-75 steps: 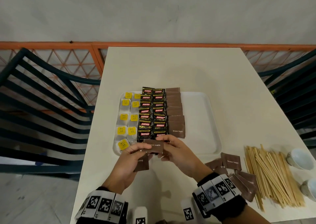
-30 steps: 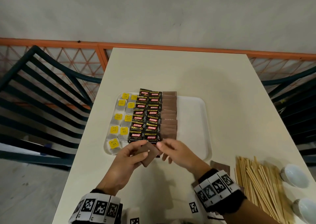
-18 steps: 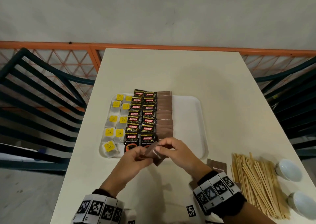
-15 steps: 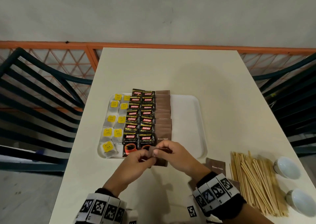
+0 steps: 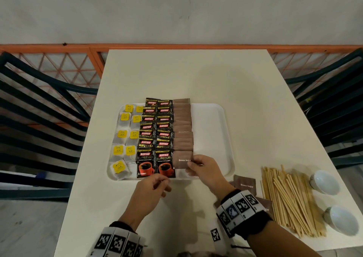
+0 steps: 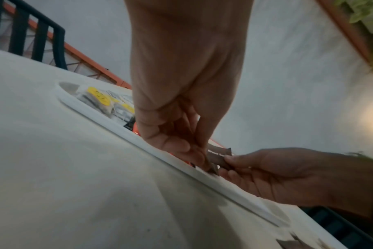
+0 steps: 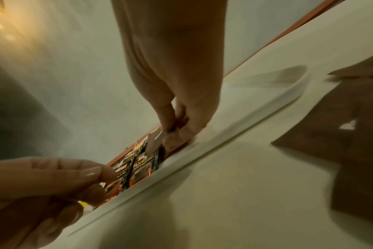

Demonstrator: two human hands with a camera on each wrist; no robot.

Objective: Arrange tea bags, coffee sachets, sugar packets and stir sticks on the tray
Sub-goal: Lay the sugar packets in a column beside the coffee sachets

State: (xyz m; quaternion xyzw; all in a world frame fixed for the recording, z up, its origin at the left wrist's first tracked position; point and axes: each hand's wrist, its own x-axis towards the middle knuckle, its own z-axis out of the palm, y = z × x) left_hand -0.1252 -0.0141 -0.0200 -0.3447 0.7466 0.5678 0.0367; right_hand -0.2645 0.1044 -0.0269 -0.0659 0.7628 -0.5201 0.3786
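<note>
A white tray (image 5: 225, 139) holds two columns of tea bags (image 5: 125, 139) with yellow tags, two columns of black coffee sachets (image 5: 155, 139) and one column of brown sugar packets (image 5: 182, 123). My right hand (image 5: 193, 165) pinches the right edge of a brown sugar packet (image 5: 181, 159) at the near end of that column. The right wrist view shows this pinch (image 7: 170, 133) low over the tray. My left hand (image 5: 165, 182) hovers at the tray's near rim, fingers loosely curled and holding nothing. Stir sticks (image 5: 288, 197) lie in a heap on the table to the right.
A few loose sugar packets (image 5: 245, 185) lie between the tray and the sticks. Two white cups (image 5: 324, 182) (image 5: 341, 219) stand at the table's right edge. Dark slatted chairs (image 5: 39, 109) (image 5: 337, 99) flank the table. The tray's right half is bare.
Both hands held the sugar packet in front of the tray. The right hand has since carried it forward onto the column's near end, and the left hand has let go and drawn back.
</note>
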